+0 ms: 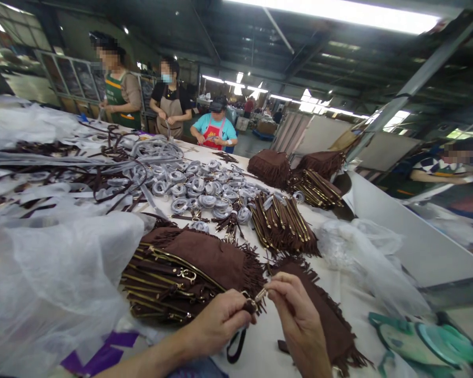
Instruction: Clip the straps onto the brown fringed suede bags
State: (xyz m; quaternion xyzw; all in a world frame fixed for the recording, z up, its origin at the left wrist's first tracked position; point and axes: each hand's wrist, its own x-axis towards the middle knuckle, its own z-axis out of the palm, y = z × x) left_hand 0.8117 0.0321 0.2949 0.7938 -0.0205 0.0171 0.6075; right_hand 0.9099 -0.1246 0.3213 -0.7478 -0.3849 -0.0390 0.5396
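Note:
Close in front of me, my left hand [226,315] is closed on a dark brown strap [236,349], whose loop hangs below the fingers. My right hand [295,310] pinches a small gold clasp [260,295] at the strap's end, and the fingertips of both hands nearly meet there. Just beyond my left hand is a stack of brown fringed bags [208,249] with gold zippers and gold snap hooks [187,274]. Partly behind my right hand, another brown fringed bag [331,304] lies flat on the white table.
Grey wrapped strap coils [208,189] cover the table's middle. More fringed bags [281,223] are piled behind. Plastic sheeting [55,268] lies left, with more plastic [358,244] right. A green object [421,336] sits at lower right. Several people work across the table.

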